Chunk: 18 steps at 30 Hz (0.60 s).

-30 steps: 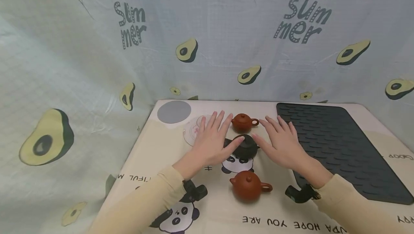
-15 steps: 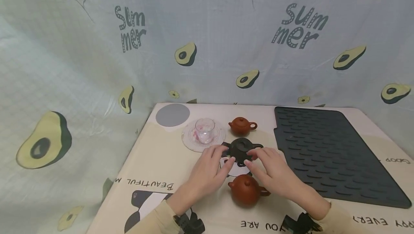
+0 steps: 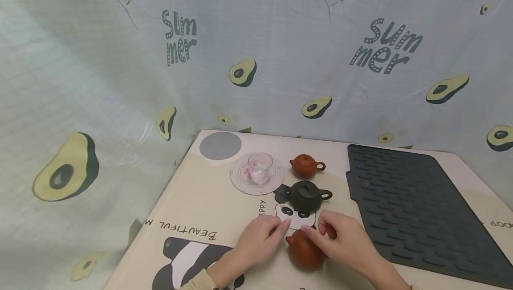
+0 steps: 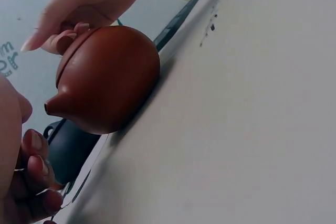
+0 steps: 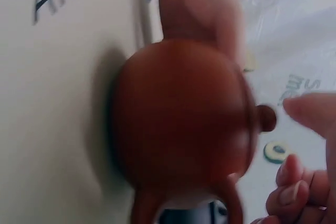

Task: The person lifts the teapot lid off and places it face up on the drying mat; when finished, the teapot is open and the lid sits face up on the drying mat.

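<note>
Change: hands were around the black teapot [image 3: 306,197] 0.5 s ago, now down at the near brown teapot [image 3: 304,258]. The 3 pots look unmoved relative to each other. Left hand [image 3: 260,238] is beside the spout [image 4: 54,109], fingers loosely curled, holding nothing. Right hand [image 3: 346,237] is on the handle side, fingers bent, thumb a narrow gap from the lid knob [image 5: 266,118]; no grip visible, but blur means I can't rule out contact. Near pot sits upright on the table [image 3: 212,198], closest to the person; small brown teapot [image 3: 304,166] is beyond the black 1. My read: work now centres on the near pot, nothing lifted yet
</note>
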{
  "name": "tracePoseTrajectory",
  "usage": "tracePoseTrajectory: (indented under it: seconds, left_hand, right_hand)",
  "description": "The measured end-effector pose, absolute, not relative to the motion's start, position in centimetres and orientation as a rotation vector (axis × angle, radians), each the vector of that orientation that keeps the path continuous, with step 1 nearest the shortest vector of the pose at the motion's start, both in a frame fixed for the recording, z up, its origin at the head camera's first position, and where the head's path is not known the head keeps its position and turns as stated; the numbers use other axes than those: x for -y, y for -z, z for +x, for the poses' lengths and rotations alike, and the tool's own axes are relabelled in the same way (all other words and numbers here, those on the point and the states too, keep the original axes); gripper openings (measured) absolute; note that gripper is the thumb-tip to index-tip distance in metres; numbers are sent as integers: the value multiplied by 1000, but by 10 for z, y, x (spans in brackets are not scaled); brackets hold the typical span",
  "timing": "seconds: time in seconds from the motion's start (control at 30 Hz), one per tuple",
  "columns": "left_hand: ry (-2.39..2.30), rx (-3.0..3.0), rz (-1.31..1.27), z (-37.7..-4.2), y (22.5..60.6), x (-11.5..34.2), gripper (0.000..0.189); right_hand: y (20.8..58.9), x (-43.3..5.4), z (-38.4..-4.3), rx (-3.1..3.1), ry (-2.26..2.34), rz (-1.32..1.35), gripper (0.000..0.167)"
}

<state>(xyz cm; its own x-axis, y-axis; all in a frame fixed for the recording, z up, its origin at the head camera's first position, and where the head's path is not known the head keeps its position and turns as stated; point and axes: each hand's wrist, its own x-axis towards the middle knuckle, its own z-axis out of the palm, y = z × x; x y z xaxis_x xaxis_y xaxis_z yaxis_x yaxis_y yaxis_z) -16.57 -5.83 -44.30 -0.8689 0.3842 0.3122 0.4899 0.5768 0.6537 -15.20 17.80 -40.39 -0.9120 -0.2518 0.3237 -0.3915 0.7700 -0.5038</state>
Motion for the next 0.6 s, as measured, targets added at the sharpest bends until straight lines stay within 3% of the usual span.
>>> tracePoseTrajectory:
  seconds: [0.6]
  left_hand:
    - [1110,2638,-957,-159,447,54,53]
  right_hand:
    - [429,-175,-145,2548,-784,719,42]
